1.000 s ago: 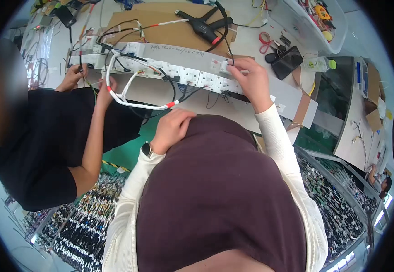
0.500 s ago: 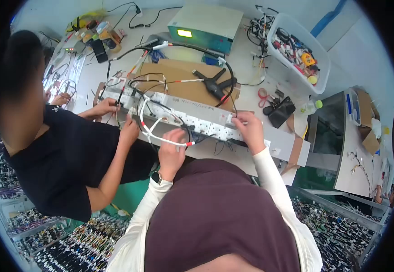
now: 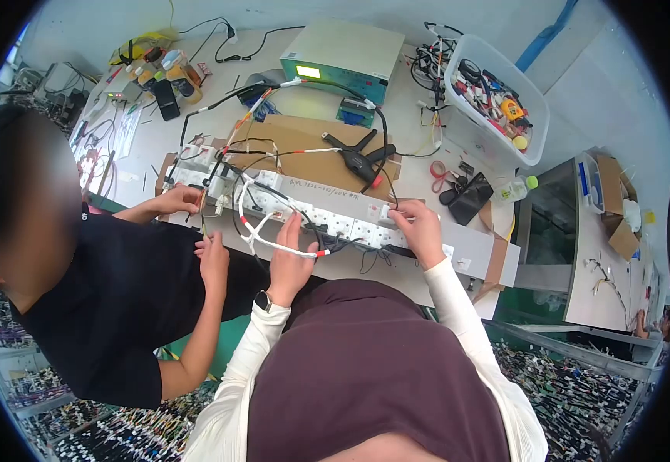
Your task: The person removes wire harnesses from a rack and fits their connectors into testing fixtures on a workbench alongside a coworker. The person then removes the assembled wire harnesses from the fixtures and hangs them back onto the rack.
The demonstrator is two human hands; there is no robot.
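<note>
A wiring harness (image 3: 252, 221) with black, white and red wrapped branches loops over a long board (image 3: 323, 190) fitted with a row of white sockets (image 3: 340, 225). My left hand (image 3: 292, 260) is at the near edge of the board, fingers stretched toward the sockets, with a white-wrapped branch crossing over it. At the right part of the board, my right hand (image 3: 420, 232) pinches the end of a thin black cable (image 3: 394, 190) beside a white socket block (image 3: 382, 212). My fingers hide the tip of that cable.
At left, a co-worker's hands (image 3: 181, 200) handle wires at the same board. Behind stand a tester box (image 3: 343, 58) with a lit display, a black clamp (image 3: 360, 160) and a clear bin (image 3: 535, 115) of connectors. A black pouch (image 3: 470, 200) and bottle (image 3: 516, 189) lie right.
My left hand's fingers have straightened and moved slightly toward the sockets. My right hand stays at the same block. The co-worker's nearer hand has drawn back a little from the board.
</note>
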